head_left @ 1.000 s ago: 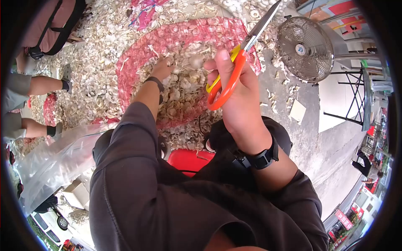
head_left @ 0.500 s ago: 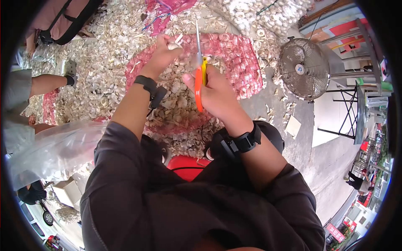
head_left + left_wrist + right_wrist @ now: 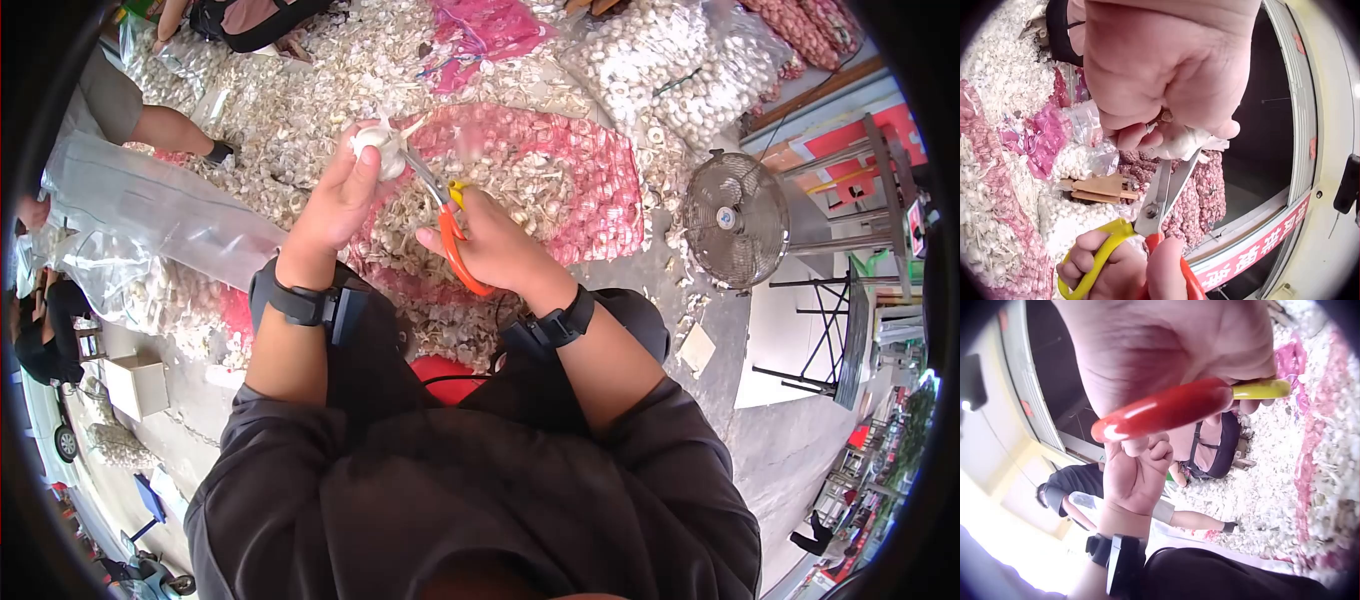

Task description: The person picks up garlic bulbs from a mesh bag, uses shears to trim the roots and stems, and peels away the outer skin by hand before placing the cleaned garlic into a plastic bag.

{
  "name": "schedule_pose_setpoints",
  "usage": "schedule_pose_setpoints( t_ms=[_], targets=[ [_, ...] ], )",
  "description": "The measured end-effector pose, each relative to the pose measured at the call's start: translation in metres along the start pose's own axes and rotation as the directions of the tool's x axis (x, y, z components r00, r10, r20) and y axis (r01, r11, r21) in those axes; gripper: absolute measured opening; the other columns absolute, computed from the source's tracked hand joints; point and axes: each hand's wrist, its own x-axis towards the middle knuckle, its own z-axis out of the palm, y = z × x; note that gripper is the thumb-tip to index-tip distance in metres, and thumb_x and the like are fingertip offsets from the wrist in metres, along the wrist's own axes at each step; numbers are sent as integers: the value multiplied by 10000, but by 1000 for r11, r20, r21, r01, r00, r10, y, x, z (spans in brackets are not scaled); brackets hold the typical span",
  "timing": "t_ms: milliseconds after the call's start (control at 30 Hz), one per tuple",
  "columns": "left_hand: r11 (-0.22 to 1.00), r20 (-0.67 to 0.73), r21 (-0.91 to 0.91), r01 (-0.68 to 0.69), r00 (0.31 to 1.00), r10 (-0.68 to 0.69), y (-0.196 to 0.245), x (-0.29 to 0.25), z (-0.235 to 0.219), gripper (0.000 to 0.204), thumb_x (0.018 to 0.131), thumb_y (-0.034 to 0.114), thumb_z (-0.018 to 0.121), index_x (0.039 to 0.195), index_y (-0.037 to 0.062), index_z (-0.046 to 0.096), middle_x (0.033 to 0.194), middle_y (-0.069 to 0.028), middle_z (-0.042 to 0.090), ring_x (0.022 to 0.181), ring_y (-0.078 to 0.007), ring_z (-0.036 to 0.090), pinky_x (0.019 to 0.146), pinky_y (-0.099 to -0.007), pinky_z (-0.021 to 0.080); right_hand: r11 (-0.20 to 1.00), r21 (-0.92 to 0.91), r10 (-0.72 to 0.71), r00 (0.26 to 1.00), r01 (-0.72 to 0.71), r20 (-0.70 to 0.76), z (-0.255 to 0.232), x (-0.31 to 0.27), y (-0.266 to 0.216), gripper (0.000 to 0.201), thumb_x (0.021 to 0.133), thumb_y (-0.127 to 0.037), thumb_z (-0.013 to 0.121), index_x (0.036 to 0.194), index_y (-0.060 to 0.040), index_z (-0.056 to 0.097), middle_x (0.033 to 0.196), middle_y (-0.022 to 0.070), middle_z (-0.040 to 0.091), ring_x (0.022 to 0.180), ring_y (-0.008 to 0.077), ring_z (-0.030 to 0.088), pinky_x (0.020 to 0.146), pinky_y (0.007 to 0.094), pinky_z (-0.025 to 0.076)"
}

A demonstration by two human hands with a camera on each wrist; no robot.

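My left hand [image 3: 338,205] holds up a white garlic bulb [image 3: 383,148] between thumb and fingers, with a stalk sticking out. In my right hand [image 3: 498,248] are scissors [image 3: 455,255] with one orange-red and one yellow handle loop. The left wrist view has the scissor blades [image 3: 1161,190] spread apart, their tips right at the bulb [image 3: 1179,145]. Fingers of the right hand [image 3: 1124,269] pass through the loops. In the right wrist view the orange-red loop [image 3: 1166,409] covers part of the left hand [image 3: 1135,481], and the bulb is hidden.
An opened red mesh sack [image 3: 610,190] with loose garlic lies ahead. Dry skins and stalks [image 3: 290,110] cover the ground around it. A metal fan [image 3: 738,220] stands at the right, near a full bag of white bulbs [image 3: 670,65]. Clear plastic sheeting [image 3: 165,200] stretches at the left.
My left hand has lifted a garlic bulb from the pile and drawn it back to the left. The scissors have swung over, their blades now at the bulb. The head view has shifted.
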Motion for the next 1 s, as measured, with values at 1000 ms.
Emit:
schedule_pose_setpoints(
  t_ms=[1000],
  targets=[
    [995, -203, 76, 63, 978, -47, -14, 15, 35, 213, 891, 205, 694, 993, 24, 650, 784, 5, 649, 629, -53, 557, 547, -215, 446, 385, 921, 284, 957, -57, -60, 28, 32, 6, 340, 850, -290, 746, 961, -46, 536, 807, -22, 548, 695, 72, 516, 626, 223, 434]
  ],
)
